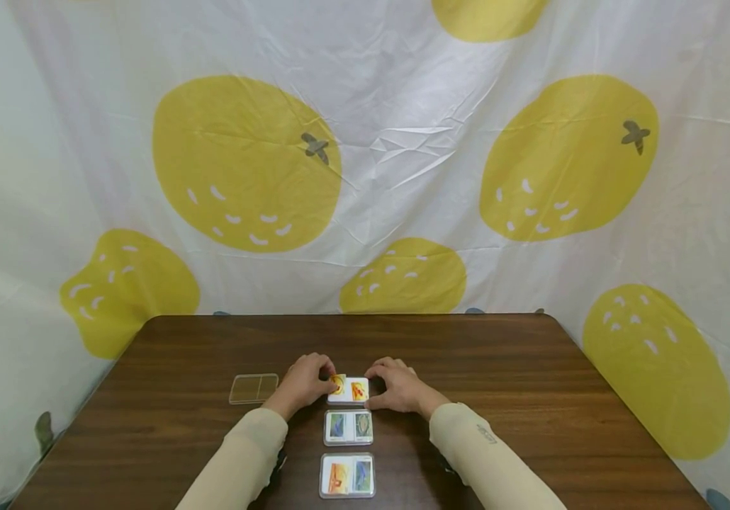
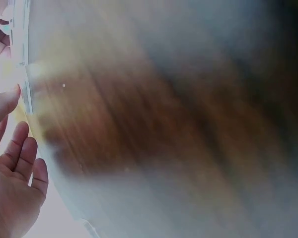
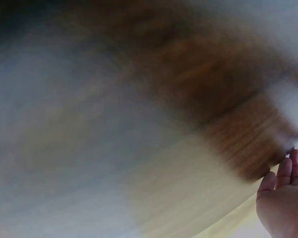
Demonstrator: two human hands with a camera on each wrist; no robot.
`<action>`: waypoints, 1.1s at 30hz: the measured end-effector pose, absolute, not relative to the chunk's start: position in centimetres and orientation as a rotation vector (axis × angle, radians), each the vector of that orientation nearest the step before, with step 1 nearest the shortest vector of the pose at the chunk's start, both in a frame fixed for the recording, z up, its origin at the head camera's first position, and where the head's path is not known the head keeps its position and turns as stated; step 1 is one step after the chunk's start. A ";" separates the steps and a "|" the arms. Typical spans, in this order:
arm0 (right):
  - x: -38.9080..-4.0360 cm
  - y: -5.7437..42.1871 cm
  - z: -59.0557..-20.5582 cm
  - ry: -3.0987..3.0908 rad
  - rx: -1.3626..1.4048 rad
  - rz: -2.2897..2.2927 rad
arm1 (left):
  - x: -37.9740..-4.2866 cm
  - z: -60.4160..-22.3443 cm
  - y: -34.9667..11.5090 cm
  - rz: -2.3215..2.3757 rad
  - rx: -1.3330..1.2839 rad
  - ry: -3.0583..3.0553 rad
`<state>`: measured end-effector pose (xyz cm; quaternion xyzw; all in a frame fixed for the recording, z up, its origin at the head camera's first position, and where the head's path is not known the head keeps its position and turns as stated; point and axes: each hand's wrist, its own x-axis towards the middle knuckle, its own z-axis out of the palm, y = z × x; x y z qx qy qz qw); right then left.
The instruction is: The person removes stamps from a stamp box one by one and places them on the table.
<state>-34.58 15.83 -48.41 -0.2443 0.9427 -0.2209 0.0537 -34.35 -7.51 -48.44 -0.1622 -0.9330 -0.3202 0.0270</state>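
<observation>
At the middle of the table in the head view, a clear plastic case (image 1: 351,400) with a white insert lies between both hands. An orange stamp (image 1: 359,391) sits in its right half. Another yellow-orange stamp (image 1: 339,382) is at its left half, sticking up past the case's far edge, and my left hand (image 1: 304,384) pinches it between thumb and forefinger. My right hand (image 1: 401,386) holds the case at its right end, thumb at the near corner and fingers at the far one. The wrist views catch only parts of the left hand (image 2: 15,191) and right hand (image 3: 285,198).
Nearer me lie two filled cases in a column, one with green-blue stamps (image 1: 348,428), one with an orange and a blue stamp (image 1: 347,476). A clear case lid (image 1: 254,389) lies left of my left hand. The brown table (image 1: 505,354) meets a lemon-print cloth (image 1: 403,177) behind.
</observation>
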 end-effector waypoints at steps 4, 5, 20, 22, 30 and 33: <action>-34.6 15.8 -48.4 2.867 -0.740 -0.663 | -34.3 -48.3 -7.6 -0.981 -0.483 -2.890; -34.6 15.8 -48.4 2.867 -0.739 -0.660 | -34.3 -48.3 -7.6 -0.977 -0.482 -2.889; -34.6 15.8 -48.5 2.868 -0.748 -0.657 | -34.3 -48.6 -7.4 -1.033 -0.512 -2.840; -34.6 15.8 -48.4 2.867 -0.746 -0.659 | -34.3 -48.6 -7.4 -1.051 -0.524 -2.820; -34.7 15.8 -48.4 2.864 -0.738 -0.662 | -33.9 -48.1 -7.5 -1.110 -0.529 -2.759; -34.6 15.8 -48.4 2.863 -0.729 -0.661 | -34.0 -48.1 -7.6 -1.125 -0.518 -2.758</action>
